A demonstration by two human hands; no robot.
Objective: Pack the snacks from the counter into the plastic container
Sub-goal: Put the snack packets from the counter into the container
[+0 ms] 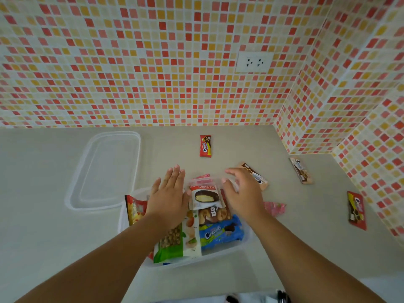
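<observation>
Hands: your left hand (168, 193) and right hand (242, 193) hover flat, fingers straight, over the container (220, 252), holding nothing.
Container: near counter (43, 237) edge, about six packs inside.
Loose snacks: five, right and beyond.
Lid (107, 171): one, far left.
Room: bare counter left.

My left hand (169, 196) covers the far left part of the plastic container (218, 254) and part of the red snack bag (135, 207) there. My right hand (242, 194) hides the container's far right corner and most of the brown wrapper (260, 179) behind it. The pink packet (276, 208) is blurred. A dark object (282, 296) is cut off by the bottom edge.
</observation>
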